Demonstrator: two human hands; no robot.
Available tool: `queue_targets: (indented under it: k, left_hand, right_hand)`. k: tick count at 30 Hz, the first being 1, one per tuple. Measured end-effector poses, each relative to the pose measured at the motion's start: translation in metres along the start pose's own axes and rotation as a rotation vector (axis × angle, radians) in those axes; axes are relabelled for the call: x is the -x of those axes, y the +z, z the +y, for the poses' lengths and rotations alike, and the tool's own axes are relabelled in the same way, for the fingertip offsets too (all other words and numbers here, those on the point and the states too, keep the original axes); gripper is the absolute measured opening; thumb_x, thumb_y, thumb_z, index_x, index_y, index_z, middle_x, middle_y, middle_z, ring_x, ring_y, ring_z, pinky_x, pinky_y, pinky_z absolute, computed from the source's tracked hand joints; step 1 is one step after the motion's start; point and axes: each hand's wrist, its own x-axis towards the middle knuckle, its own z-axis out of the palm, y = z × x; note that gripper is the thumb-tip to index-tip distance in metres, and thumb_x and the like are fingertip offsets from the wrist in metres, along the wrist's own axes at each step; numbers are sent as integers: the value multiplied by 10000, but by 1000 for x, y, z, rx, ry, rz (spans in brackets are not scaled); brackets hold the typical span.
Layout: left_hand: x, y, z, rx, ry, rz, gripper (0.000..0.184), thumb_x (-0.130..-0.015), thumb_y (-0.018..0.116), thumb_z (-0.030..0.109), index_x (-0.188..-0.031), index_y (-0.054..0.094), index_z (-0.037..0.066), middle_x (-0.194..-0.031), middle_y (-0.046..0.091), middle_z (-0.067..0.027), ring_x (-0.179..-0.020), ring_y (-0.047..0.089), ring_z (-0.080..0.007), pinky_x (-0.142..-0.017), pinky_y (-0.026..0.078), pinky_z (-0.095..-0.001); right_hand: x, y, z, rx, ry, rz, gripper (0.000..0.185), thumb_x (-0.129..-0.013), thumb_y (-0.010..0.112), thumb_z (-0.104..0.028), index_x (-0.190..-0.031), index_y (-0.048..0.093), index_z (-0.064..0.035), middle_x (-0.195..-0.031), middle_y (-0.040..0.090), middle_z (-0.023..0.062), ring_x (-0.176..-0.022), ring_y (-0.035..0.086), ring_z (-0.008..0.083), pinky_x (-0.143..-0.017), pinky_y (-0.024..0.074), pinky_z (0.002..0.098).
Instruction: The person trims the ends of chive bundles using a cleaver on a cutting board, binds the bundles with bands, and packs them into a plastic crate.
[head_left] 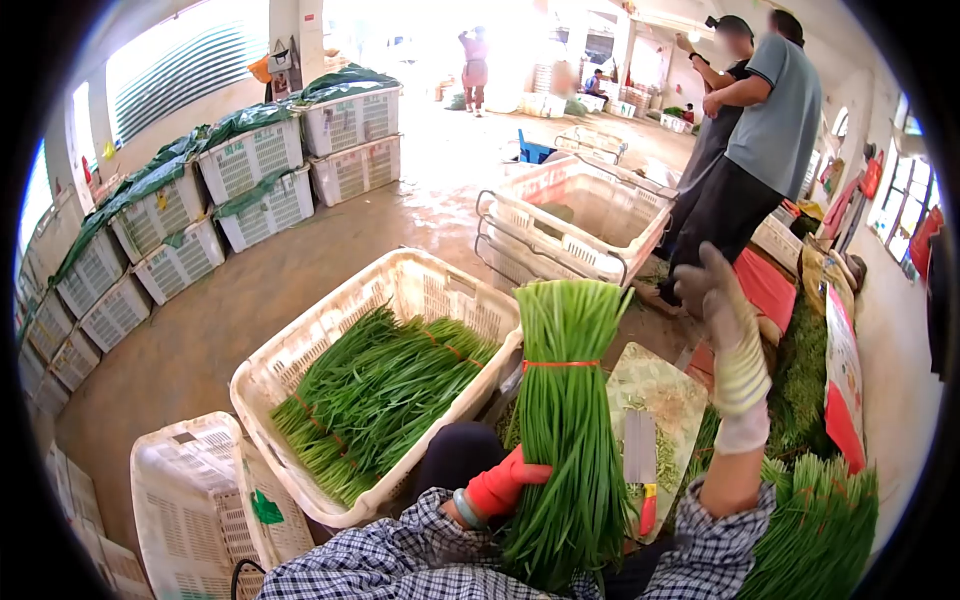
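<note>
My left hand (505, 482), in a red glove, is wrapped round the lower part of a bunch of garlic chives (565, 430). The bunch stands upright before me, cut ends up, with a red band near its top. Raised to the right of it, my right hand (727, 335) wears a pale striped glove with grey fingers. Its fingers point up, somewhat spread, and hold nothing. Below and between the hands, a wide-bladed knife (640, 450) with a red and yellow handle lies on a cutting board (655, 385) scattered with green trimmings.
A white crate (375, 275) at my left holds banded chive bunches. Another crate (180, 470) stands nearer me. More chives (815, 520) lie at right. Stacked crates (590, 215) stand ahead, beside two people (765, 120). Covered crates (250, 160) line the left wall.
</note>
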Motion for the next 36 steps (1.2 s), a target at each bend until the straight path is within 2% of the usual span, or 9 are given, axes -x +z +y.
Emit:
queue_targets:
  k: [2, 3, 6, 8, 9, 21, 24, 32, 36]
  left_hand:
    - [3, 5, 8, 28, 26, 8, 541, -770, 643, 167, -1277, 539, 12, -1201, 614, -74, -1063, 587, -186, -943, 461, -350]
    - [2, 2, 9, -8, 10, 18, 580, -772, 655, 191, -1305, 511, 17, -1219, 602, -77, -1088, 579, -189, -955, 457, -348]
    - [1, -5, 9, -3, -4, 45, 623, -773, 667, 204, -1339, 480, 23, -1247, 584, -83, -1124, 564, -190, -975, 450, -345]
    - [-1, -7, 9, 23, -6, 59, 626, -770, 664, 204, -1340, 480, 23, -1249, 583, -83, -1129, 562, -190, -981, 445, -347]
    - [-2, -9, 10, 22, -7, 59, 626, -770, 664, 204, -1340, 480, 23, -1249, 583, -83, -1129, 562, -190, -981, 445, -347]
    - [3, -8, 13, -20, 28, 37, 580, -760, 649, 179, -1303, 519, 22, -1219, 607, -83, -1102, 574, -202, -967, 447, -353]
    - [2, -12, 10, -31, 14, 36, 655, -756, 675, 256, -1333, 480, 15, -1245, 585, -85, -1128, 564, -191, -982, 440, -348]
    - [-3, -21, 3, -91, 14, 5, 639, -744, 670, 229, -1318, 491, 13, -1237, 588, -73, -1124, 560, -184, -982, 432, -339]
    - [-3, -18, 6, -122, 39, -1, 521, -770, 652, 157, -1264, 561, 23, -1205, 614, -67, -1087, 572, -189, -953, 447, -354]
  right_hand:
    - [-13, 5, -14, -48, -40, -58, 720, -932, 556, -466, -1464, 321, -41, -1251, 565, 90, -1137, 528, 201, -1034, 366, 322]
    - [-11, 9, -20, -46, -44, -62, 720, -932, 556, -466, -1464, 321, -41, -1251, 565, 90, -1137, 528, 201, -1034, 366, 322]
    - [13, 24, -24, 48, -82, -109, 714, -929, 574, -433, -1465, 318, -38, -1248, 562, 94, -1162, 520, 198, -1027, 365, 320]
    - [24, 30, -16, 54, -70, -162, 627, -882, 600, -117, -1444, 349, 4, -1244, 568, 133, -1169, 525, 204, -992, 405, 322]
    - [25, 28, -13, 91, -60, -206, 658, -854, 634, -84, -1444, 354, -1, -1240, 572, 139, -1164, 533, 205, -988, 413, 329]
    - [43, 38, 30, 217, 28, -286, 651, -868, 663, -151, -1430, 369, -3, -1207, 598, 148, -1068, 576, 203, -918, 455, 316]
    - [45, 41, 32, 115, 100, -297, 655, -866, 666, -145, -1433, 368, -10, -1209, 598, 142, -1065, 568, 192, -920, 450, 313]
    - [51, 40, 25, 313, 39, -324, 655, -850, 660, -83, -1435, 372, -15, -1247, 587, 153, -1164, 544, 220, -990, 408, 337]
    - [55, 43, 37, 170, 125, -294, 650, -848, 661, -73, -1431, 378, -14, -1245, 590, 151, -1171, 541, 225, -996, 407, 339]
